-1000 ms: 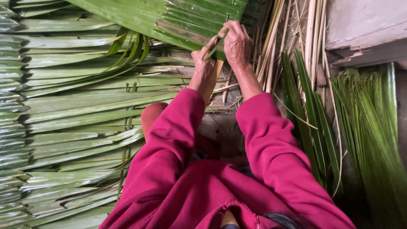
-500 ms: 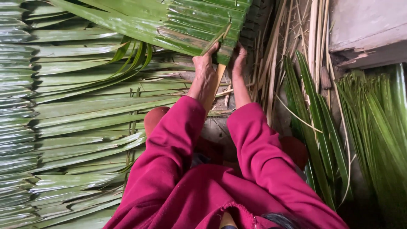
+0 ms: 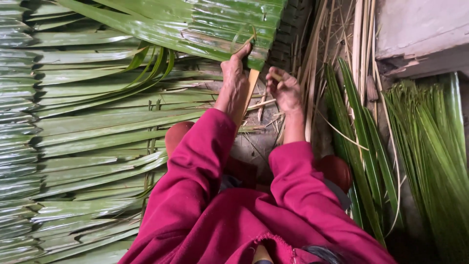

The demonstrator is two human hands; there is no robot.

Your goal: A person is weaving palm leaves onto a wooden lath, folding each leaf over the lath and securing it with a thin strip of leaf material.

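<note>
A panel of folded green palm leaves [image 3: 195, 24] lies across the top, threaded on a pale wooden stick [image 3: 252, 83]. My left hand [image 3: 233, 80] reaches up along the stick and pinches the panel's lower edge, its thumb on top by a thin looped green strip [image 3: 243, 35]. My right hand [image 3: 285, 90] hovers just right of the stick, a little below the panel and apart from it. Its fingers are curled around a small pale-green strip end [image 3: 276, 76]. Both arms wear magenta sleeves.
Rows of flattened palm leaves [image 3: 88, 146] cover the left side. Loose green leaflets [image 3: 366, 146] and dry pale midribs [image 3: 337, 44] lie to the right, with a bundle of thin green strips [image 3: 430, 142] beyond. A grey slab [image 3: 420, 34] is at the top right.
My right hand has come off the panel's edge and drawn back down to the right. My left hand has stayed at the leaf edge, now stretched further up.
</note>
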